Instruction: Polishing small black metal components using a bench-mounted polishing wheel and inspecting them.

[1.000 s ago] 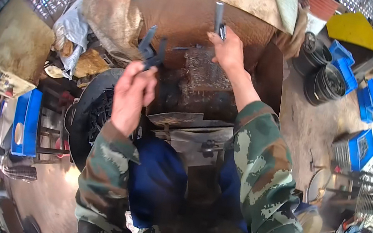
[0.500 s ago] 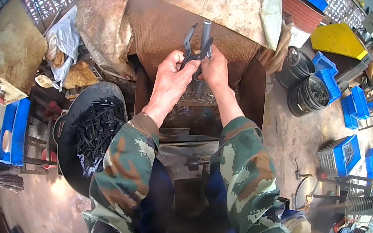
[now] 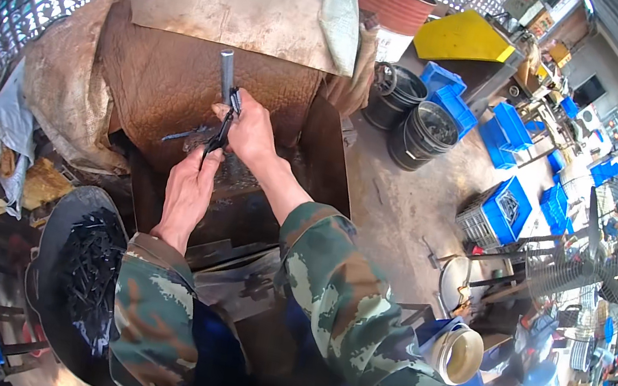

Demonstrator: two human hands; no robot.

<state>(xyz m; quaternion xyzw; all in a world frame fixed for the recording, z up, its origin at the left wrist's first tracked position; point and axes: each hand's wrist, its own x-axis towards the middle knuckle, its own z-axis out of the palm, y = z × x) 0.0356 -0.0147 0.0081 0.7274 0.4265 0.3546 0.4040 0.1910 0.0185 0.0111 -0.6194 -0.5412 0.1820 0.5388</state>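
Both hands hold a dark metal tool with two crossing arms, like scissors or pliers (image 3: 217, 137), in front of an upright grey metal rod (image 3: 227, 71). My left hand (image 3: 188, 192) pinches its lower end. Higher up and to the right, my right hand (image 3: 252, 132) is closed round its upper part, close against the rod. A thin bluish streak (image 3: 185, 135) shows left of the tool; whether it belongs to it I cannot tell. Behind lies a brown leathery sheet (image 3: 179, 87). The rod rises from a dark metal trough (image 3: 331, 160), its lower part partly covered by my hands.
At my left, a black pan (image 3: 60, 219) holds many dark metal pieces (image 3: 93, 271). Black buckets (image 3: 422, 134), blue crates (image 3: 505, 137) and a large fan (image 3: 591, 259) stand to the right. An open round tub (image 3: 460, 356) is near my right elbow.
The view has swung right, so the scene sits further left. The tool has turned so that its arms no longer spread upward, and my right hand now sits higher than my left.
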